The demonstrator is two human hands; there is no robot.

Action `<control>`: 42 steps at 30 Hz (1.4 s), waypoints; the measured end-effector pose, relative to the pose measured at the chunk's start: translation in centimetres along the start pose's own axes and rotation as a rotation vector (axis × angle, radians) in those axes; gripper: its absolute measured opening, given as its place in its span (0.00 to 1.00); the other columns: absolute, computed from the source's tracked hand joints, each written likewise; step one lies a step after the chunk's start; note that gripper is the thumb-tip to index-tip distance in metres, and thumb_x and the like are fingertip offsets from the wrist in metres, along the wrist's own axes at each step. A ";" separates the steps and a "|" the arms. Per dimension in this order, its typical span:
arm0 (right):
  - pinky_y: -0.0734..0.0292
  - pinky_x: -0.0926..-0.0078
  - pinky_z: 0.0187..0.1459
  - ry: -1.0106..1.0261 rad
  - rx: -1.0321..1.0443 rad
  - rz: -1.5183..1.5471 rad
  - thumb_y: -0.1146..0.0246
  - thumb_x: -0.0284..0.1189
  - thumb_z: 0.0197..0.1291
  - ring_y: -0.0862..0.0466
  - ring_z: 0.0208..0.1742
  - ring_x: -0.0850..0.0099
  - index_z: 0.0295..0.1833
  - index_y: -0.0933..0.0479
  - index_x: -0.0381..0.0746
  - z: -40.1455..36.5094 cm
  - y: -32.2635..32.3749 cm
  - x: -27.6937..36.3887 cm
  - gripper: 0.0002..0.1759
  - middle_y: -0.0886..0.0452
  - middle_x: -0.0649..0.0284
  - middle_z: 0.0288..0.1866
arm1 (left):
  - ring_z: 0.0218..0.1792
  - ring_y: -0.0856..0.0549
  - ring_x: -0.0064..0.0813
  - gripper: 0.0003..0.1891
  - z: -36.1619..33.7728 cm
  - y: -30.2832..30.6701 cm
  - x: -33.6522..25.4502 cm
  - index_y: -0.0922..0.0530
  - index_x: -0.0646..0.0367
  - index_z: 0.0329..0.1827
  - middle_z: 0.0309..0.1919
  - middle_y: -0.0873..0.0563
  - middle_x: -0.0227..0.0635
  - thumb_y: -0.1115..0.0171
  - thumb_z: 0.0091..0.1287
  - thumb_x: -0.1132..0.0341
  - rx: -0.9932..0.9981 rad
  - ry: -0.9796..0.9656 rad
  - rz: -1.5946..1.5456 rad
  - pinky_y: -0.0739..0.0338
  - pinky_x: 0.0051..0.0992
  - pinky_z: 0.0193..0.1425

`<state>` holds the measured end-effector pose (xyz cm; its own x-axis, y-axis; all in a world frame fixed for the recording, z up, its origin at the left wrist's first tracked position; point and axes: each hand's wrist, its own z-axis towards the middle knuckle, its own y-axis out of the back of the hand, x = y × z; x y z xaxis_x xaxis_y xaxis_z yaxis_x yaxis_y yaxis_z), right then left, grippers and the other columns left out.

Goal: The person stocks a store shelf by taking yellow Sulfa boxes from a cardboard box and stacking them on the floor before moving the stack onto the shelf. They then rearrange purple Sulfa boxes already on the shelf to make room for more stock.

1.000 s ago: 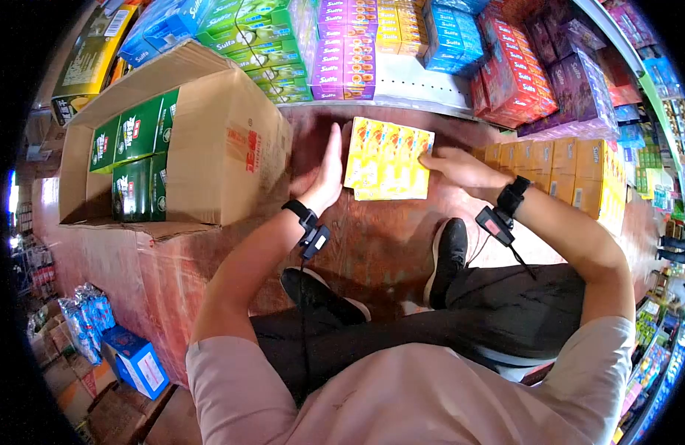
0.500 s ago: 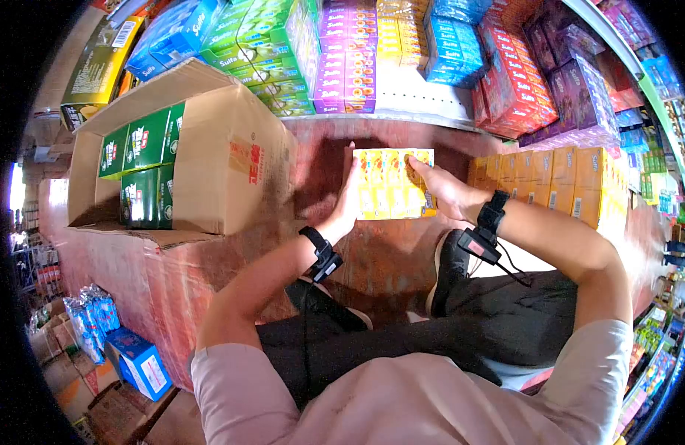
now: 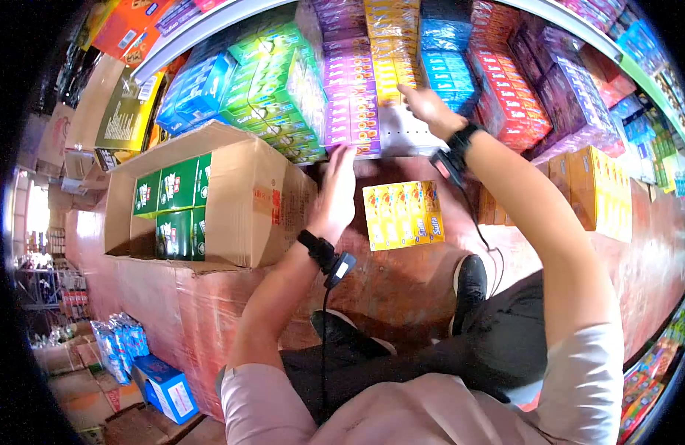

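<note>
A yellow Sulfa-labelled multipack of small boxes (image 3: 403, 216) rests on the reddish floor between my arms, with neither hand on it. My left hand (image 3: 338, 191) is just left of that pack, near the shelf's front edge; its fingers stretch up toward the purple boxes (image 3: 350, 100) and hold nothing. Up at the shelf, my right hand (image 3: 433, 111) reaches to the front of a stack of yellow boxes (image 3: 394, 67). Its fingertips appear to touch that stack, and nothing shows in its grip. A strip of bare white shelf (image 3: 405, 133) lies below the stack.
An open cardboard carton (image 3: 265, 200) with green boxes (image 3: 181, 233) stands at left. On the shelf are green packs (image 3: 276, 89), blue packs (image 3: 448, 78) and red packs (image 3: 509, 93). More orange-yellow boxes (image 3: 591, 189) stand on the floor at right. My shoe (image 3: 470, 293) is near the pack.
Both hands have let go of the yellow multipack, which now sits on the floor. My right hand has moved up to the yellow stack on the shelf. The view has shifted.
</note>
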<state>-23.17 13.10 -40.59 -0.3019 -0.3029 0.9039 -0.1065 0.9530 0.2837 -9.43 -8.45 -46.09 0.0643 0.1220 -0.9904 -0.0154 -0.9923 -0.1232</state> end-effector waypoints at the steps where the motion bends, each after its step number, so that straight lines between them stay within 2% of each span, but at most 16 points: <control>1: 0.26 0.67 0.51 -0.004 -0.019 0.106 0.43 0.49 0.67 0.20 0.51 0.64 0.59 0.25 0.26 1.0 -0.9 0.5 0.33 0.18 0.51 0.53 | 0.74 0.37 0.27 0.27 0.3 -1.2 -2.6 0.33 0.56 0.71 0.71 0.30 0.32 0.47 0.74 0.52 -0.007 0.126 -0.118 0.55 0.36 0.78; 4: 0.25 0.71 0.44 -0.078 -0.022 0.363 0.44 0.47 0.69 0.20 0.44 0.71 0.56 0.23 0.30 1.1 -3.3 3.3 0.28 0.17 0.57 0.46 | 0.73 0.37 0.32 0.29 1.7 -2.6 -6.0 0.34 0.61 0.72 0.72 0.31 0.36 0.48 0.74 0.51 0.042 0.340 -0.230 0.52 0.37 0.78; 5: 0.33 0.62 0.67 -0.100 0.172 0.379 0.47 0.49 0.71 0.26 0.64 0.59 0.72 0.43 0.28 1.2 -2.8 4.1 0.39 0.33 0.45 0.68 | 0.74 0.38 0.32 0.29 2.2 -3.0 -7.0 0.35 0.61 0.72 0.72 0.31 0.36 0.49 0.75 0.51 0.088 0.380 -0.224 0.51 0.37 0.78; 7: 0.35 0.60 0.69 -0.067 0.187 0.481 0.50 0.48 0.73 0.30 0.69 0.55 0.73 0.45 0.28 1.0 -3.3 5.0 0.38 0.36 0.42 0.72 | 0.69 0.31 0.30 0.26 2.9 -3.7 -8.5 0.30 0.60 0.69 0.67 0.26 0.36 0.48 0.75 0.52 0.084 0.430 -0.145 0.41 0.33 0.74; 12: 0.41 0.54 0.73 -0.056 0.301 0.523 0.55 0.49 0.75 0.36 0.74 0.49 0.78 0.51 0.33 11.5 -6.5 -0.3 0.38 0.44 0.42 0.77 | 0.52 0.20 0.23 0.19 3.1 -3.7 -11.0 0.20 0.60 0.57 0.51 0.15 0.31 0.44 0.73 0.56 0.242 0.203 0.060 0.30 0.25 0.60; 15: 0.37 0.52 0.69 -0.154 0.183 0.579 0.53 0.49 0.74 0.33 0.71 0.48 0.78 0.47 0.38 5.0 -6.7 4.3 0.36 0.40 0.48 0.76 | 0.48 0.21 0.25 0.21 4.7 -2.6 -7.7 0.19 0.64 0.55 0.45 0.14 0.36 0.43 0.71 0.55 0.245 0.141 0.260 0.29 0.26 0.55; 16: 0.36 0.52 0.69 -0.147 0.177 0.569 0.53 0.49 0.74 0.33 0.70 0.47 0.78 0.47 0.38 5.6 -6.8 4.1 0.36 0.40 0.48 0.76 | 0.58 0.24 0.22 0.20 5.4 -2.3 -6.6 0.19 0.62 0.56 0.55 0.17 0.32 0.48 0.76 0.55 0.283 0.204 0.355 0.35 0.26 0.66; 17: 0.20 0.55 0.47 -0.181 0.061 0.586 0.54 0.38 0.73 0.18 0.47 0.60 0.59 0.29 0.32 5.7 -7.0 4.4 0.21 0.20 0.52 0.51 | 0.59 0.24 0.23 0.22 5.5 -2.3 -5.7 0.20 0.62 0.59 0.57 0.18 0.34 0.49 0.76 0.53 0.223 0.229 0.308 0.36 0.26 0.67; 20: 0.21 0.59 0.47 -0.193 0.064 0.616 0.53 0.36 0.73 0.18 0.43 0.58 0.57 0.28 0.32 7.1 -7.5 3.7 0.19 0.19 0.52 0.46 | 0.56 0.21 0.32 0.27 5.6 -3.7 -5.0 0.20 0.67 0.55 0.53 0.16 0.43 0.50 0.75 0.48 -0.032 0.219 0.184 0.33 0.30 0.64; 24: 0.18 0.54 0.46 -0.216 0.245 0.641 0.56 0.37 0.75 0.16 0.44 0.57 0.56 0.28 0.38 13.1 -8.3 -0.2 0.17 0.18 0.55 0.49 | 0.55 0.19 0.38 0.32 6.1 -3.5 -3.1 0.20 0.71 0.52 0.49 0.15 0.50 0.55 0.75 0.44 -0.199 0.164 0.284 0.31 0.32 0.62; 29: 0.38 0.57 0.69 -0.283 0.006 0.833 0.47 0.41 0.67 0.31 0.68 0.59 0.68 0.36 0.28 15.1 -10.1 0.7 0.32 0.37 0.45 0.74 | 0.55 0.22 0.36 0.30 5.6 -3.1 -3.1 0.23 0.71 0.55 0.52 0.18 0.50 0.57 0.76 0.46 -0.192 0.276 0.068 0.33 0.34 0.63; 33: 0.38 0.58 0.71 -0.407 -0.135 0.886 0.50 0.56 0.67 0.29 0.69 0.58 0.75 0.42 0.35 11.5 -10.5 3.6 0.42 0.34 0.51 0.73 | 0.57 0.23 0.39 0.27 6.5 -2.3 0.5 0.24 0.71 0.54 0.54 0.20 0.51 0.55 0.75 0.50 -0.204 0.197 0.241 0.33 0.34 0.63; 34: 0.35 0.59 0.66 -0.461 -0.168 0.859 0.50 0.52 0.67 0.27 0.62 0.60 0.69 0.38 0.33 11.5 -10.7 4.1 0.37 0.31 0.51 0.70 | 0.58 0.23 0.40 0.27 6.8 -2.2 1.2 0.24 0.71 0.54 0.55 0.20 0.52 0.55 0.75 0.51 -0.226 0.151 0.319 0.33 0.35 0.63; 35: 0.31 0.60 0.60 -0.515 -0.201 0.829 0.51 0.48 0.67 0.25 0.56 0.61 0.63 0.33 0.32 11.2 -10.8 5.0 0.32 0.29 0.50 0.67 | 0.68 0.32 0.32 0.28 4.9 -2.4 -3.6 0.34 0.66 0.71 0.68 0.28 0.45 0.59 0.78 0.53 -0.047 0.308 0.220 0.41 0.33 0.72; 38: 0.27 0.63 0.52 -0.468 -0.238 0.787 0.54 0.45 0.67 0.23 0.46 0.61 0.53 0.27 0.33 7.4 -10.4 7.4 0.26 0.24 0.51 0.58 | 0.73 0.36 0.50 0.30 6.4 -1.8 1.9 0.33 0.76 0.66 0.69 0.32 0.61 0.52 0.74 0.54 -0.153 0.156 0.205 0.43 0.36 0.76; 42: 0.27 0.65 0.47 -0.208 -0.123 0.941 0.57 0.47 0.68 0.25 0.43 0.61 0.51 0.27 0.38 13.8 -11.9 2.8 0.25 0.23 0.54 0.51 | 0.76 0.41 0.49 0.32 6.1 -1.5 1.4 0.37 0.77 0.68 0.72 0.38 0.61 0.52 0.74 0.54 -0.115 0.185 0.298 0.48 0.36 0.78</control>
<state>-35.86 0.73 -45.83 -0.3760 0.5990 0.7070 0.3601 0.7975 -0.4842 -15.41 -6.63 -47.71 0.2531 -0.1687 -0.9526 0.0505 -0.9810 0.1871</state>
